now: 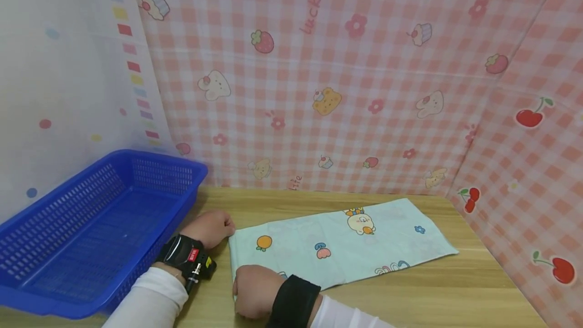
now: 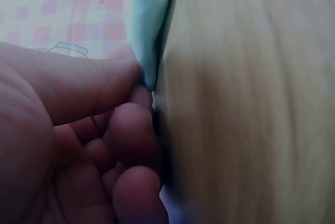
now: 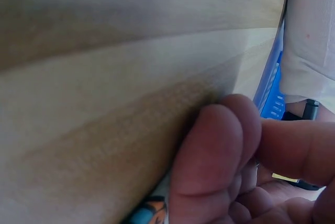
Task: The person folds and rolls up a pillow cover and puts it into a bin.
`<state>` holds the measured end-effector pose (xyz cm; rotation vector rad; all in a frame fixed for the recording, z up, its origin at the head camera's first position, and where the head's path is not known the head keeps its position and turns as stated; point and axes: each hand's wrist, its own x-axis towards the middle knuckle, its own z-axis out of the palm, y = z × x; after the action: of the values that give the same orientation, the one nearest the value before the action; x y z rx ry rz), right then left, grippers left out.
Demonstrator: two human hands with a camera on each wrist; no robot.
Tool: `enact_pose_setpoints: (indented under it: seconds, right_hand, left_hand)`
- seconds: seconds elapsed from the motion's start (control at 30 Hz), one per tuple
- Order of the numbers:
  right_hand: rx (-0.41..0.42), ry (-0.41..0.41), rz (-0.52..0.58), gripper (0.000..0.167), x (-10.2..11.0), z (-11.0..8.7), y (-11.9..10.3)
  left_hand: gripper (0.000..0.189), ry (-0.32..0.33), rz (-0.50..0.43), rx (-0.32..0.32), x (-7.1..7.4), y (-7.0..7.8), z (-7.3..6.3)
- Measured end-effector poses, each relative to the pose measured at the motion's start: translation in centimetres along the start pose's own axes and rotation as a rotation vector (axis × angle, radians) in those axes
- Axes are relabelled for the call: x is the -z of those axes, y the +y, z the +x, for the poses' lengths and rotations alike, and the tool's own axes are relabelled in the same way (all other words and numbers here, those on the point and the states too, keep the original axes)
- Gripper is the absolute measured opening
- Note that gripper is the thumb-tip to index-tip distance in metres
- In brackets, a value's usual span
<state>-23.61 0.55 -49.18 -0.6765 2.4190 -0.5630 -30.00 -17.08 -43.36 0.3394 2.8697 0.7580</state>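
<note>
A pale blue cloth (image 1: 341, 249) with cartoon fruit and animal prints lies folded into a long strip on the table. My left hand (image 1: 212, 228) pinches its far left corner between thumb and fingers; in the left wrist view the cloth's tip (image 2: 150, 41) runs into that grip. At the near left corner, my right hand (image 1: 257, 291) has its fingers curled at the cloth's edge. The right wrist view shows thumb and fingertips (image 3: 212, 145) together, with a bit of printed cloth (image 3: 152, 211) below them; the gripped edge itself is hidden.
A blue plastic basket (image 1: 102, 300) with perforated sides stands at the left, close to my left forearm. Wood-grain table surface (image 1: 437, 292) shows around the cloth. Pink checked fabric (image 1: 291, 75) hangs behind, and more fabric borders both sides.
</note>
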Motion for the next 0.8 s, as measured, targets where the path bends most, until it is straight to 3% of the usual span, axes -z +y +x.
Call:
enact_pose_setpoints:
  seconds: [0.17, 0.3, 0.4, 0.6, 0.8]
  right_hand:
    - [-0.085, 0.019, -0.114, 0.012, 1.2, -2.2, -2.5]
    - [-0.114, 0.065, -0.208, 0.014, 0.8, -1.5, -2.1]
    - [-0.084, 0.095, -0.275, 0.013, 0.2, -0.4, -1.5]
    - [-0.013, 0.054, -0.279, 0.012, 0.0, 0.1, -1.5]
    - [-0.023, 0.068, -0.217, 0.034, 1.2, -2.3, -4.1]
  left_hand:
    - [0.010, 0.018, 0.017, 0.019, -0.1, 0.4, 0.0]
    - [0.010, 0.027, 0.023, 0.028, 0.0, 0.7, -0.1]
    - [0.018, 0.032, 0.014, 0.044, 0.0, 0.7, -0.1]
    - [0.035, 0.032, 0.042, 0.068, -0.1, 1.1, -0.1]
    - [0.029, 0.013, 0.075, 0.058, 0.1, 1.7, -0.2]
